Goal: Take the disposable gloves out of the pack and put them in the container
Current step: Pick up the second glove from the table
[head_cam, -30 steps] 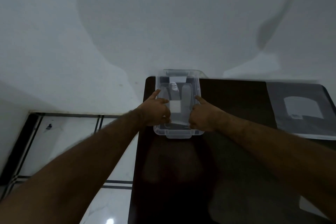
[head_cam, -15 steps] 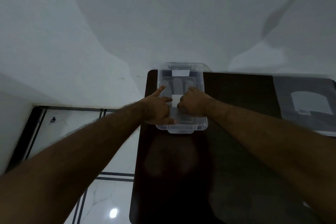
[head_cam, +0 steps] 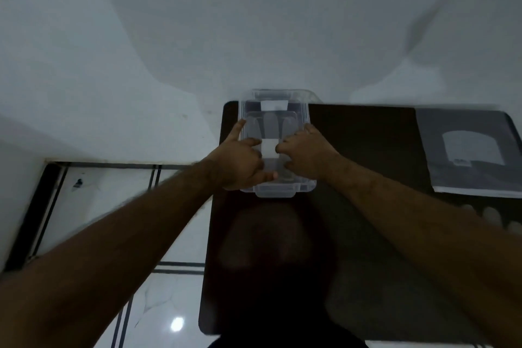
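Observation:
A clear plastic container (head_cam: 282,192) stands at the far left corner of the dark table (head_cam: 367,144). Inside it lie translucent disposable gloves (head_cam: 272,126) with a white band (head_cam: 269,150) across them. My left hand (head_cam: 240,162) is over the container's left side, its index finger stretched along the rim, its thumb and curled fingers on the gloves by the band. My right hand (head_cam: 308,154) reaches in from the right, fingers curled down on the gloves. The grey pack (head_cam: 469,150), with a white label, lies flat at the table's far right.
A pale wall rises right behind the container. The table's left edge (head_cam: 210,234) drops to a white tiled floor (head_cam: 113,206) with dark lines. My shadow darkens the middle of the table.
Both hands have moved inward over the container, from its sides toward the white band. The right hand's fingers are now curled down inside it. The view has tilted slightly.

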